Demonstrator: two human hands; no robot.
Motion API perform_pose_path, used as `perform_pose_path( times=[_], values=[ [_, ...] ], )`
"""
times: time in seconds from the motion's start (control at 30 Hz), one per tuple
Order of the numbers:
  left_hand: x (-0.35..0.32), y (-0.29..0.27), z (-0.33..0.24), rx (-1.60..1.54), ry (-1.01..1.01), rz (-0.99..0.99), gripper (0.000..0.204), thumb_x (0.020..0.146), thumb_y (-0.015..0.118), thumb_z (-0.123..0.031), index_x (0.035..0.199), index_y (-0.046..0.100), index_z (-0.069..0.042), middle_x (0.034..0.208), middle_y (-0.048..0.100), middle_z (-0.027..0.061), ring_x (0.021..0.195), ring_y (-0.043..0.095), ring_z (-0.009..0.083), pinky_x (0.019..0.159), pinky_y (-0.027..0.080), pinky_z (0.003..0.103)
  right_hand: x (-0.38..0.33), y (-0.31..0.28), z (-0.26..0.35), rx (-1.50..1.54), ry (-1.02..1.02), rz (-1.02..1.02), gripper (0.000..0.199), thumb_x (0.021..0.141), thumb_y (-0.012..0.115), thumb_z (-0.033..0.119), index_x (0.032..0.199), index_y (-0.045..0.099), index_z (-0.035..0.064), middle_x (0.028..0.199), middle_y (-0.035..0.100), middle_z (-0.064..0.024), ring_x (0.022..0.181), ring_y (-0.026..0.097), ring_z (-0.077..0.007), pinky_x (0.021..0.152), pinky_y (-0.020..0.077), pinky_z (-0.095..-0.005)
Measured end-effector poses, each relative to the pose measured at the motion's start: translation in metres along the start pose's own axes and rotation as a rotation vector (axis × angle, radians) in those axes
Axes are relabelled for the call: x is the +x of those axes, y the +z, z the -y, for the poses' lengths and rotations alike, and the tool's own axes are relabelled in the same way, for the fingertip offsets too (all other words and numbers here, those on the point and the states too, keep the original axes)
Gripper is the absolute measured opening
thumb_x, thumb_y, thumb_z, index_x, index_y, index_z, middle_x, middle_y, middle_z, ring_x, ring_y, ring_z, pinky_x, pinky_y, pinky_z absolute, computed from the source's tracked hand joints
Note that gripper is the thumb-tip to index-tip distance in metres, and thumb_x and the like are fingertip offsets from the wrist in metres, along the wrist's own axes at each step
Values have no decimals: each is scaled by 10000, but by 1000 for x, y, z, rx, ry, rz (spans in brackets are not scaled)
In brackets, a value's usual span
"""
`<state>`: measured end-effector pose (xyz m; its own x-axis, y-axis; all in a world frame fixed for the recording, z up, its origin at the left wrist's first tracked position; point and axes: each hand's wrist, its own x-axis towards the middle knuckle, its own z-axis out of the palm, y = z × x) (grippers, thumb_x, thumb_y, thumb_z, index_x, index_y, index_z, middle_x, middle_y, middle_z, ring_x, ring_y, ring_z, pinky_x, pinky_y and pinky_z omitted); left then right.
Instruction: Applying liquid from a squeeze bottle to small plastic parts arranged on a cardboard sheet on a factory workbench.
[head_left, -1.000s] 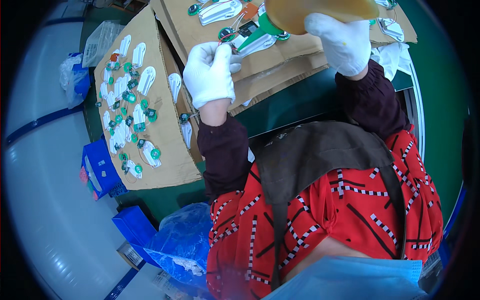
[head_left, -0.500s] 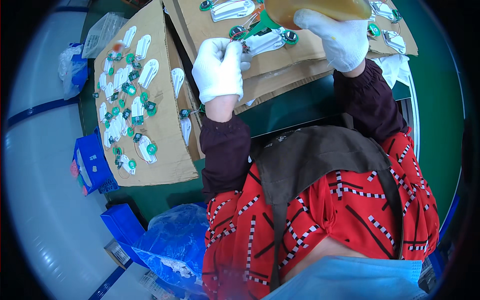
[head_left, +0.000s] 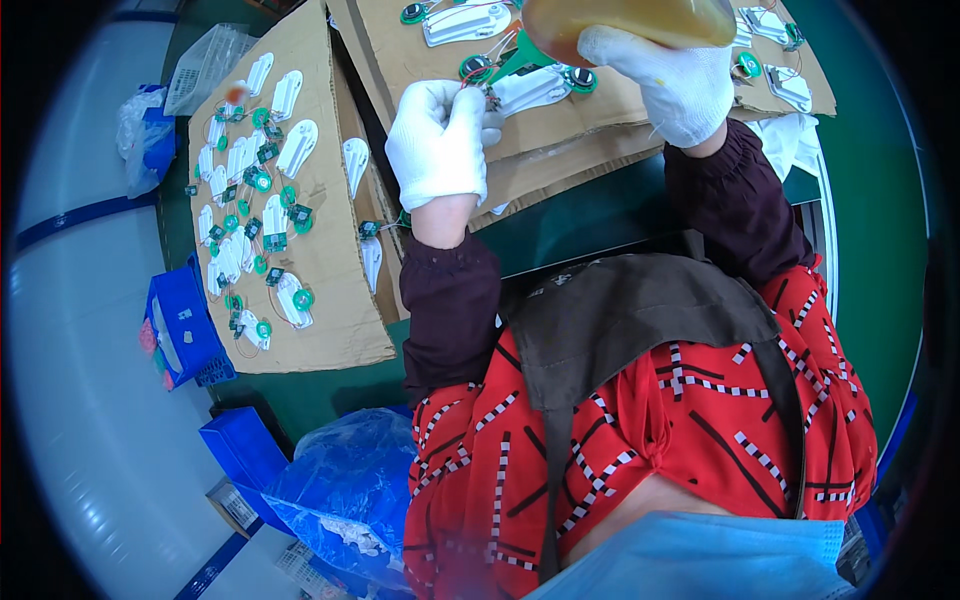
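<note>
My right hand [head_left: 675,88], in a white knit glove, is wrapped round a squeeze bottle of amber liquid [head_left: 640,20]. The bottle's green nozzle [head_left: 518,56] points down and left, over a white plastic housing [head_left: 532,90] on cardboard. Beside that housing, my gloved left hand [head_left: 438,142] is closed, thumb and forefinger pinching thin wires [head_left: 482,88] at its near left end. Exactly where the nozzle tip ends is hard to make out. Black round parts with green rims, one a speaker-like disc [head_left: 476,68], lie on either side of the housing.
On the left, a cardboard sheet [head_left: 340,330] bears several white housings with green discs and small circuit boards. More housings [head_left: 788,88] lie at the far right. Blue bins [head_left: 245,445] and a blue plastic bag [head_left: 350,460] stand at the lower left; a white cloth [head_left: 785,138] hangs by the right edge.
My right hand and the bottle have shifted slightly left and down, the nozzle with them. My left hand stays nearly still at the wires.
</note>
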<state>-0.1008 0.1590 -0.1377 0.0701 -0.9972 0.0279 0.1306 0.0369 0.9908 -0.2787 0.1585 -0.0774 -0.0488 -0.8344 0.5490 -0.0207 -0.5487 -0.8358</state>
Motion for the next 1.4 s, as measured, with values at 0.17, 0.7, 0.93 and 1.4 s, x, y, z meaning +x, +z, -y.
perform_pose_path(
  times=[0.17,0.7,0.93,1.4],
  values=[
    [0,0,0,36,-1,3,156,855,564,-45,947,499,63,789,621,144,624,639,183,538,507,247,0,-2,2,14,29,-17,622,610,832,48,1153,532,9,1011,621,-57,914,594,-148,804,486,-289],
    [-5,3,-3,35,-9,-26,155,852,579,-75,931,514,42,764,622,121,611,636,163,527,491,239,-5,-16,1,-33,50,35,620,605,833,56,1146,534,8,999,624,-55,899,597,-144,791,486,-284],
    [-6,4,-3,47,-6,-25,149,851,582,-83,923,520,32,745,638,121,576,622,149,494,458,227,-2,-11,1,116,58,-58,555,649,801,56,1136,540,8,984,625,-51,877,599,-140,757,491,-278],
    [-2,1,-12,102,-29,73,215,864,597,-93,1014,531,48,826,631,115,635,620,141,511,485,227,-8,-59,-6,469,326,-21,383,866,599,323,1127,539,50,996,634,-77,852,617,-180,662,489,-277]
  ],
)
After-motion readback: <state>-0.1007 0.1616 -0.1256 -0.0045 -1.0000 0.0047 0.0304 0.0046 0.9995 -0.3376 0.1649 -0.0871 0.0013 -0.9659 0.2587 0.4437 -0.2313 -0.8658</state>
